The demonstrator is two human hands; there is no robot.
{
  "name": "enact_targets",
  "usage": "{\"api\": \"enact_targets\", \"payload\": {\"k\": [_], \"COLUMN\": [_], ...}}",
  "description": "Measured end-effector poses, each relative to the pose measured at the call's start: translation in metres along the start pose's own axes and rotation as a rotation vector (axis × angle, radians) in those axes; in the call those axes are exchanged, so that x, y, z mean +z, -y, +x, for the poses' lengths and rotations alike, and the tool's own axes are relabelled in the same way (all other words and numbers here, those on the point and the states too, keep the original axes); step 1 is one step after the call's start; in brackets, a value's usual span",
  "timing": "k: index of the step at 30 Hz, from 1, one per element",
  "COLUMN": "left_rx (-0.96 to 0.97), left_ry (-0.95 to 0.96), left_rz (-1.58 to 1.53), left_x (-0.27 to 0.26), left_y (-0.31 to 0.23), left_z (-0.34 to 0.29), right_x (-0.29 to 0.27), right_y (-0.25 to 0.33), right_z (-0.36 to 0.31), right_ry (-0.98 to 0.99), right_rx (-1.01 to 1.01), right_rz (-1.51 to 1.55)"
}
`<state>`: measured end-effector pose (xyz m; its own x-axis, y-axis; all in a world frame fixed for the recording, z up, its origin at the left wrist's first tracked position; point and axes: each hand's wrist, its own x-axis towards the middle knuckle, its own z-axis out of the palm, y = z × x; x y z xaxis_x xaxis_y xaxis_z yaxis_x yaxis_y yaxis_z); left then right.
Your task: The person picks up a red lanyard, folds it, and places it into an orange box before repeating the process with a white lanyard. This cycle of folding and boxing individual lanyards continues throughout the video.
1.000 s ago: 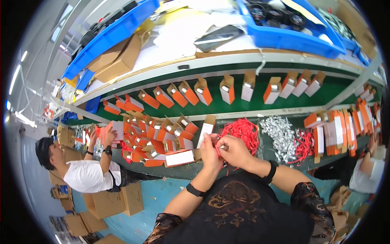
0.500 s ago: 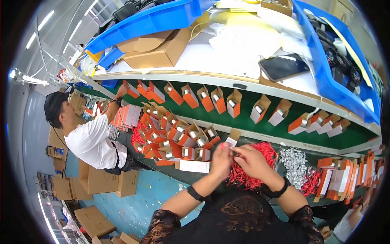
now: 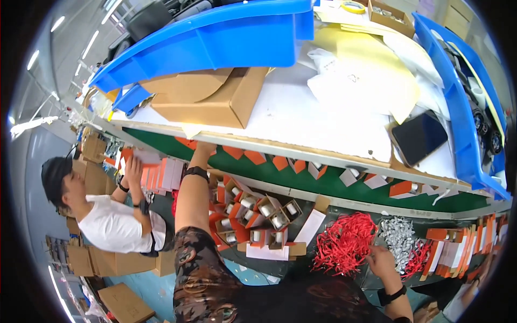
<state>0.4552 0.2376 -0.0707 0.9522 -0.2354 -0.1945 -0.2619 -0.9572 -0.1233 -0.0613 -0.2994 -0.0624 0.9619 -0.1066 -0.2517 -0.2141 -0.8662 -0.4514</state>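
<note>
My left arm reaches far ahead to the row of orange-and-white boxes (image 3: pixel 254 157) on the green surface under the shelf. My left hand (image 3: pixel 205 147) is by an orange box (image 3: pixel 186 142), its fingers largely hidden at the shelf edge. At the right edge of the pile of red straps (image 3: pixel 344 242) is my right hand (image 3: pixel 381 262), fingers slightly bent and apart, nothing visible in them. Several open orange boxes (image 3: pixel 253 212) with silvery-white cylinders inside stand to the left of the straps. A white box with its flap up (image 3: pixel 311 226) lies between them and the straps.
A heap of silver pieces (image 3: pixel 397 239) and a row of upright boxes (image 3: pixel 458 245) lie right. Above, the shelf bears a blue bin (image 3: pixel 215 40), a cardboard box (image 3: pixel 199 110) and a phone (image 3: pixel 420 137). At left, a co-worker (image 3: pixel 116 223) handles boxes.
My hands were together over the red straps. The left has gone forward and left under the shelf, the right back to the right. The co-worker's raised arm has come down.
</note>
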Motion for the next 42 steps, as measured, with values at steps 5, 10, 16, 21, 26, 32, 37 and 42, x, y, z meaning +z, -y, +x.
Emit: {"api": "enact_targets", "payload": {"k": [5,10,16,21,26,32,37,42], "left_rx": [0.038,-0.043,-0.137,-0.19,-0.195,0.059,0.312,0.212], "left_ry": [-0.052,-0.088,-0.141,-0.197,-0.23,-0.34,-0.182,-0.145], "left_rz": [-0.053,-0.092,-0.12,-0.143,-0.192,0.494,0.29,0.674], "left_x": [0.035,0.077,0.119,0.145,0.19,0.241,0.212,0.071], "left_y": [-0.028,-0.013,0.011,0.021,0.011,0.156,0.061,0.004], "left_z": [0.064,0.071,0.071,0.078,0.104,0.121,0.097,0.08], "right_x": [-0.006,-0.023,-0.021,-0.021,-0.016,-0.001,-0.009,0.015], "right_y": [-0.001,0.0,-0.001,-0.001,-0.003,-0.017,0.004,-0.044], "right_z": [-0.002,0.007,0.018,0.014,-0.009,-0.021,-0.018,-0.04], "right_ry": [0.057,0.072,0.095,0.115,0.105,0.161,0.088,0.046], "right_rx": [0.072,0.083,0.061,0.088,0.155,0.108,0.171,0.26], "right_rz": [-0.064,-0.108,-0.133,-0.111,-0.159,-0.086,-0.059,0.024]}}
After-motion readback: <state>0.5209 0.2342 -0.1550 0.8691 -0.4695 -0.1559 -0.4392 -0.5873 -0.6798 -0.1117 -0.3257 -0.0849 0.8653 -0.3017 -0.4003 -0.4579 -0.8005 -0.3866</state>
